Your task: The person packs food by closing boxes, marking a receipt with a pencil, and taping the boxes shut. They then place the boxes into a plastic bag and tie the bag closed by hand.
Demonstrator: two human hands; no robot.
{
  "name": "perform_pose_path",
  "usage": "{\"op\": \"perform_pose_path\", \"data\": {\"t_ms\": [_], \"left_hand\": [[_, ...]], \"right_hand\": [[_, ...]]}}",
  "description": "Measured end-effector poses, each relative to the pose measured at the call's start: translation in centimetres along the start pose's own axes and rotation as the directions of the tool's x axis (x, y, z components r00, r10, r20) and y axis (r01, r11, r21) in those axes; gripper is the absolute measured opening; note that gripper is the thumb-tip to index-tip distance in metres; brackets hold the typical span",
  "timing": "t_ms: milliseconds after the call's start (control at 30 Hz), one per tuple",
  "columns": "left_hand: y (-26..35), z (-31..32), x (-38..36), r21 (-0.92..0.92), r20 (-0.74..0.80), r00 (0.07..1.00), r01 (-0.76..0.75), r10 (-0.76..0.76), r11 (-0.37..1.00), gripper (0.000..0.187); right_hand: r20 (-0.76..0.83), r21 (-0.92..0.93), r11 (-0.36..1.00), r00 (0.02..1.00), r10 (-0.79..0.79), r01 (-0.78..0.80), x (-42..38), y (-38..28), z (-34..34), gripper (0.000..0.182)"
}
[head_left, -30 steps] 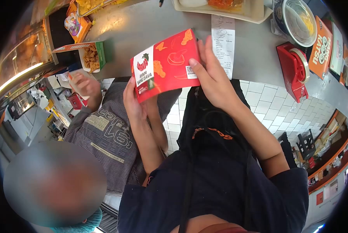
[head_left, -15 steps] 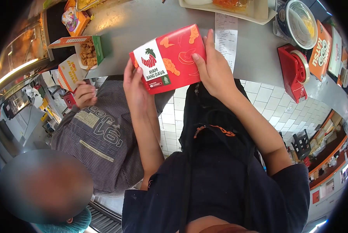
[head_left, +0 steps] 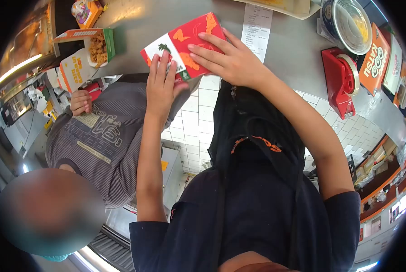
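A red food carton (head_left: pixel 178 35) with a white label and orange chicken drawings lies at the front of the metal counter. My left hand (head_left: pixel 161 88) rests its stretched fingers over the label end, with the thumb at the near edge. Across the carton's right half, my right hand (head_left: pixel 239 63) lays its fingers flat on top. Both hands touch the carton, and part of its lettering is covered. Just right of it lies a printed receipt (head_left: pixel 257 29).
An open carton of fried chicken (head_left: pixel 98 49) stands at the left. A co-worker in a striped shirt (head_left: pixel 108 131) is close on my left, one hand (head_left: pixel 80 103) near the counter. To the right are a red tape dispenser (head_left: pixel 335 84) and a lidded bowl (head_left: pixel 350 27).
The red carton has gone from being held up in both hands to lying on the counter, farther left and away. My fingers have shifted from its sides onto its top.
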State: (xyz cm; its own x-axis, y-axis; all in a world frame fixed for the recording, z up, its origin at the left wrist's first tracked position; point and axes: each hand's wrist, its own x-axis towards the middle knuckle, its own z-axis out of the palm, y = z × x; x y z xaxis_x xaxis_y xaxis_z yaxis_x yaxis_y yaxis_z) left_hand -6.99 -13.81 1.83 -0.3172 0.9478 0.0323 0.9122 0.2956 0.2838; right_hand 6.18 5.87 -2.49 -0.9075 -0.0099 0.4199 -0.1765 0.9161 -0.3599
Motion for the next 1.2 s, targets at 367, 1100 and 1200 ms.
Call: {"op": "perform_pose_path", "data": {"t_ms": [367, 1100, 1200], "left_hand": [[0.9, -1.5, 1.5, 0.029, -0.055, 0.998, -0.001, 0.003, 1.0, 0.049], [31.8, 11.0, 9.1, -0.273, 0.632, 0.564, 0.804, 0.531, -0.529, 0.041], [32.1, 10.2, 8.9, -0.159, 0.645, 0.574, 0.747, 0.505, -0.646, 0.044]], "right_hand": [[0.014, 0.111, 0.989, 0.995, 0.094, -0.095, 0.8, 0.5, -1.4, 0.031], [0.378, 0.513, 0.126, 0.355, 0.855, -0.849, -19.6, 3.2, -23.1, 0.039], [0.592, 0.38, 0.102, 0.326, 0.737, -0.919, -23.9, -0.2, -28.9, 0.009]]}}
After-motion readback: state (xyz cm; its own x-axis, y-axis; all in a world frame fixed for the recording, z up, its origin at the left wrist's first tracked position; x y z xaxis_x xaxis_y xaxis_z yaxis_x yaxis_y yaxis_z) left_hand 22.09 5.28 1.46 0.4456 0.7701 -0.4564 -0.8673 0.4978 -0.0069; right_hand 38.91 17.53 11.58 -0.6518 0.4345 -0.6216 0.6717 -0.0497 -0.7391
